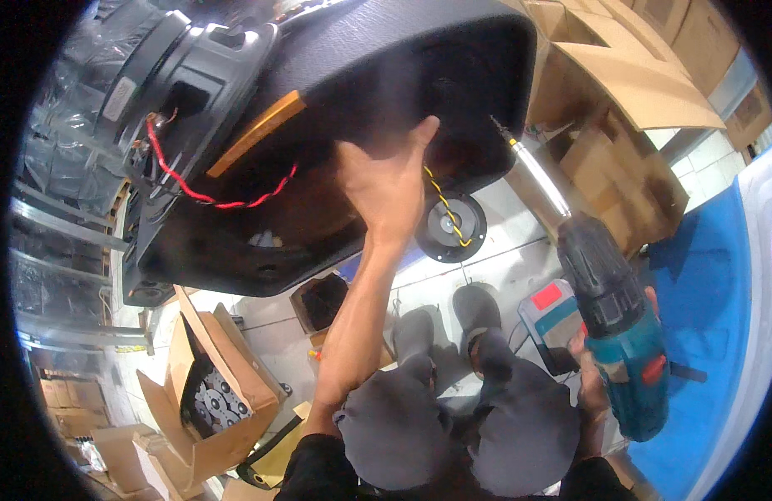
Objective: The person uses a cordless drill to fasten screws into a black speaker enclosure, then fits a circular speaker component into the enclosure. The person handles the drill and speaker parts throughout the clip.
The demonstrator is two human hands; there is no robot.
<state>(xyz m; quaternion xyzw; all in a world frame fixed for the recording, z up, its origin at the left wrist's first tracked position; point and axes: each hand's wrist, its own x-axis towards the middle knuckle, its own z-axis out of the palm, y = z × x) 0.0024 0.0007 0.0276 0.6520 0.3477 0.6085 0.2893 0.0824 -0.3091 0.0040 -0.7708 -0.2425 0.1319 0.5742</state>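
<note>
A big black speaker cabinet (344, 92) is tilted up in front of me, its open back toward the camera. My left hand (390, 179) presses flat against its lower edge, fingers spread, holding nothing. A red twisted wire (210, 196) runs from the large woofer (165, 79) at the left. A yellow-black wire (446, 204) leads to a small round tweeter (450, 225) hanging just right of my left hand. My right hand (591, 367) grips a teal and black cordless drill (616, 334), its long bit (532, 171) pointing up at the cabinet's right edge.
Open cardboard boxes (620, 92) are stacked at the upper right. Another open box (219, 392) at the lower left holds several small round speaker parts. My knees (453, 426) and shoes fill the lower middle. A blue mat (712, 292) lies at the right. Plastic-wrapped goods stand at the left.
</note>
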